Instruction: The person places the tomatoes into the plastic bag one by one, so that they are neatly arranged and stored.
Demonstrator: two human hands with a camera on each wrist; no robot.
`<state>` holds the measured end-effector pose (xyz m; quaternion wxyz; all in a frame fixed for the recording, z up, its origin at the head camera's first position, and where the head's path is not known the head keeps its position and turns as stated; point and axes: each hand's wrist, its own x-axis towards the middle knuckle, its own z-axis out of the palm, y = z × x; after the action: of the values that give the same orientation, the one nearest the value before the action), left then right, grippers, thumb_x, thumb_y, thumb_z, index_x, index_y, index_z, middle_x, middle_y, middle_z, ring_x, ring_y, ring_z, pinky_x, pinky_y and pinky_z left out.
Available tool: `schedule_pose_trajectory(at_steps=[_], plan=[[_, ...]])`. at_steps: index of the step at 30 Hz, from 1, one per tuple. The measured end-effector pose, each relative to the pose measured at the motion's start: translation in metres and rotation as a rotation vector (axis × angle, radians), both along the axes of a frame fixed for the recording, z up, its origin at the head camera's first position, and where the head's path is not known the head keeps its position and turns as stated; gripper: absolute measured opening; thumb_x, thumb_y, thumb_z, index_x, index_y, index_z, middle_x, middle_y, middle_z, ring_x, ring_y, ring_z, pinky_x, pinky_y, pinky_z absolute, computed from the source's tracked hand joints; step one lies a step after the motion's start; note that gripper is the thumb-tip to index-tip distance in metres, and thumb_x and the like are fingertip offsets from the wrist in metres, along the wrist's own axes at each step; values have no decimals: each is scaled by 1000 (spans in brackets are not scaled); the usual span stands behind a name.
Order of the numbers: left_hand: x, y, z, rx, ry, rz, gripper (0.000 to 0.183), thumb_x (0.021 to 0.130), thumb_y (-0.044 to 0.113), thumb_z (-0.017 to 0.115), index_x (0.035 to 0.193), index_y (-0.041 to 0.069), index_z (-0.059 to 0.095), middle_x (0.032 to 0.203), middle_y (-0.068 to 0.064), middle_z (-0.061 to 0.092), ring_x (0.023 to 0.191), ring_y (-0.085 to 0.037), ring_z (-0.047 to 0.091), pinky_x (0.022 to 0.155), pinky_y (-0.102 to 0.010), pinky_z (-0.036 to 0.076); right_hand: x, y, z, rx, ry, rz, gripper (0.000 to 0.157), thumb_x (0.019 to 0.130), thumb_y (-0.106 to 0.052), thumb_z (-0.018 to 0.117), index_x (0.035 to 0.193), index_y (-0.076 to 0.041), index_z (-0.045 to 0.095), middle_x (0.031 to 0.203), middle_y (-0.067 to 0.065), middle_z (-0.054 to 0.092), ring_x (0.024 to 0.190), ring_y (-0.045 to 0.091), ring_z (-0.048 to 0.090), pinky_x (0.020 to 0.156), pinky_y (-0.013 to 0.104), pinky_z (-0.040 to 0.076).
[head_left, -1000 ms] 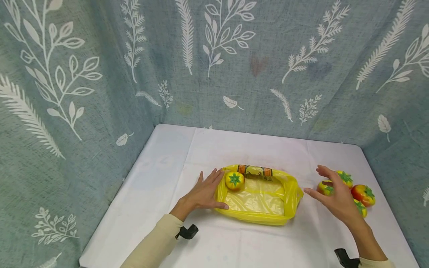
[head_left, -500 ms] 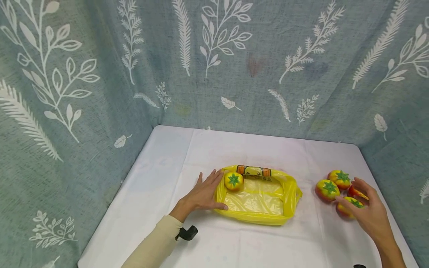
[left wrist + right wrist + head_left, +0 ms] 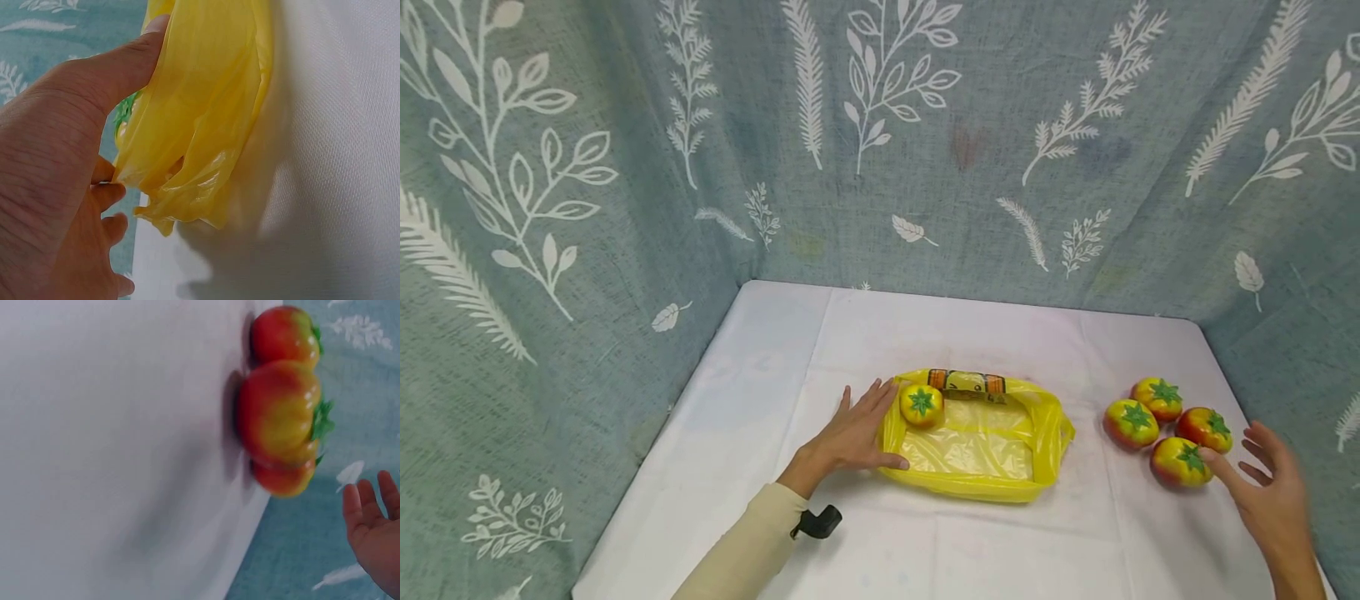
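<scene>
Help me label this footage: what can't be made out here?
Head view: print on the yellow bag, too small to make out.
Left wrist view: bagged fruit, mostly hidden by the bag.
Right wrist view: right hand, cut off by the right edge; lower loose fruit, partly hidden by a nearer fruit.

A lightly creased white cloth [image 3: 1000,550] is spread out flat. At the back and both sides it is bordered by a blue-green curtain [image 3: 850,225], which is printed with white leaves [image 3: 910,229] and leafy sprigs [image 3: 689,87].
</scene>
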<state>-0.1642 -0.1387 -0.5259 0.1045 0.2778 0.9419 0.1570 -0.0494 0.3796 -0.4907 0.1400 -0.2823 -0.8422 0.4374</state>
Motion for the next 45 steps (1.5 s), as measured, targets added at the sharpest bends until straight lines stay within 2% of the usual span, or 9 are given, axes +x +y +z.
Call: schedule_pose_trajectory(at_steps=[3, 9, 17, 23, 34, 45], plan=[[0, -1, 0, 1, 5, 3, 125, 76, 73, 73, 164, 9, 11, 170, -6, 11, 155, -24, 6, 118, -66, 2, 0, 4, -4, -25, -28, -40, 83, 99, -27, 66, 163, -10, 17, 166, 18, 21, 152, 35, 21, 122, 46, 21], [-1, -1, 0, 7, 6, 3, 125, 76, 72, 73, 164, 9, 11, 170, -6, 11, 155, -25, 7, 118, -66, 2, -2, 12, -17, -88, -102, -52, 90, 99, -35, 63, 163, -9, 6, 168, 20, 7, 153, 39, 11, 121, 52, 16], [0, -1, 0, 17, 4, -1, 124, 76, 72, 74, 163, 8, 12, 169, -6, 11, 155, -25, 7, 118, -67, 2, -7, 24, -25, -238, -144, -95, 95, 99, -40, 62, 164, -20, -5, 170, 13, -4, 155, 34, 4, 120, 52, 16], [0, 0, 0, 23, 7, -2, 124, 76, 71, 74, 163, 8, 12, 170, -6, 11, 155, -25, 7, 118, -67, 2, -14, 31, -30, -302, -150, -114, 99, 98, -44, 63, 163, -24, -8, 169, 12, -7, 155, 34, 2, 119, 55, 16], [0, 0, -1, 13, 6, 1, 125, 75, 73, 73, 163, 9, 12, 170, -6, 11, 155, -24, 7, 118, -66, 3, -28, 40, -40, -322, -171, -98, 104, 96, -49, 64, 162, -23, -13, 169, 13, -9, 154, 36, 1, 119, 55, 16], [0, 0, -4, 9, 5, 6, 126, 75, 73, 73, 164, 9, 11, 170, -5, 11, 155, -23, 7, 118, -66, 2, -34, 39, -49, -324, -144, -78, 99, 97, -47, 64, 164, -22, -5, 170, 11, -4, 155, 35, 2, 120, 51, 15]])
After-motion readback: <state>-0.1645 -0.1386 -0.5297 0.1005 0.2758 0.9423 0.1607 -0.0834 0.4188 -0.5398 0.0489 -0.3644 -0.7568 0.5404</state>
